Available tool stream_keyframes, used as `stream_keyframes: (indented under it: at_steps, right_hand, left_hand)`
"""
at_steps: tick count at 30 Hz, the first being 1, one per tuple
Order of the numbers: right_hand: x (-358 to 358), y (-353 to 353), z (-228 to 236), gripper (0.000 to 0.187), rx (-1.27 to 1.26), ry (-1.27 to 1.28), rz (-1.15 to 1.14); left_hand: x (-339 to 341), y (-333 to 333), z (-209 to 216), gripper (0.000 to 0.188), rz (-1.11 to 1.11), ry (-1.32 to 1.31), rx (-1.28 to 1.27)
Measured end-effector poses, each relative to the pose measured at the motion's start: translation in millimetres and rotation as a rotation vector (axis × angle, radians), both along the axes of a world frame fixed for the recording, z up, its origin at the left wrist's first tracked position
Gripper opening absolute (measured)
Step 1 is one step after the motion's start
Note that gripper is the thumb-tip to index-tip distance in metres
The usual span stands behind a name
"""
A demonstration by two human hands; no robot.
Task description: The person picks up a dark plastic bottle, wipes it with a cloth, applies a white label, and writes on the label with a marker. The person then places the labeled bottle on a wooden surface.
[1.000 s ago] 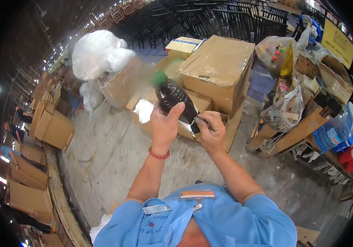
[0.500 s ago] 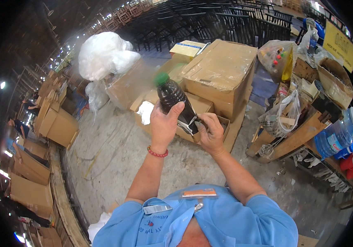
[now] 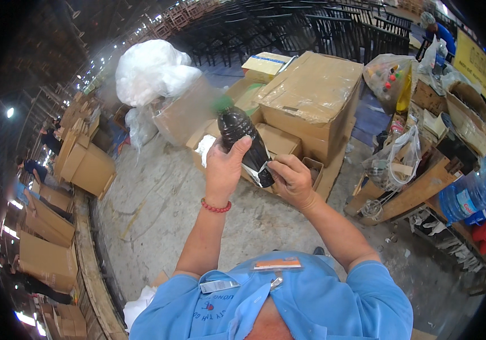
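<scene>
Since the earlier frames the dark bottle [image 3: 243, 141] has stayed raised in front of the chest, tilted the same way, and the hands have barely shifted. Head view: left hand [image 3: 224, 170] wraps the bottle's middle, fingers closed around it; right hand [image 3: 292, 180] pinches its lower end, fingers clamped on the white label edge [image 3: 262, 173]. The green cap [image 3: 221, 103] points up and away. Just beyond the bottle sits a stack of cardboard boxes [image 3: 311, 102]; left of the boxes, a white plastic bag [image 3: 149, 71]. Bottle looks full, so likely weighty, rigid and smooth-sided; the body is the surest hold, since the loose label could tear. Right fingertips hidden behind the bottle; the contents cannot be made out.
</scene>
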State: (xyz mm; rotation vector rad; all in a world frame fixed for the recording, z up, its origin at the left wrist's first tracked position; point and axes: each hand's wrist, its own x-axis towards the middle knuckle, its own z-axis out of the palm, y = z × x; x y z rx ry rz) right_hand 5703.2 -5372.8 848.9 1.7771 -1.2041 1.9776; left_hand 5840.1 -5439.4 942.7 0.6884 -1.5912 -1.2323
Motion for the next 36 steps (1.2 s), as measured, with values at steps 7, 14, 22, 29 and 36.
stream_keyframes:
  at_steps: [7, 14, 22, 29, 36]
  right_hand:
    - [0.7, -5.5, -9.9, 0.033, 0.061, 0.056, 0.033]
    - [-10.2, -6.5, -2.9, 0.042, 0.117, 0.181, 0.107]
    - [-26.0, -16.7, -2.6, 0.043, 0.121, 0.346, 0.192]
    - [-20.6, -2.6, -28.8, 0.039, 0.235, 0.167, 0.191]
    - [10.5, 3.3, 28.5, 0.041, 0.316, -0.149, 0.162]
  left_hand:
    - [9.6, -6.1, -10.8, 0.037, 0.017, -0.1, -0.036]
    - [16.6, -11.1, 0.7, 0.038, 0.008, -0.17, -0.045]
    - [10.2, -19.4, -5.5, 0.04, 0.081, -0.13, -0.014]
    - [3.0, -19.4, 30.4, 0.042, 0.082, -0.177, -0.08]
    - [-7.6, -29.6, 11.3, 0.043, 0.133, -0.095, -0.093]
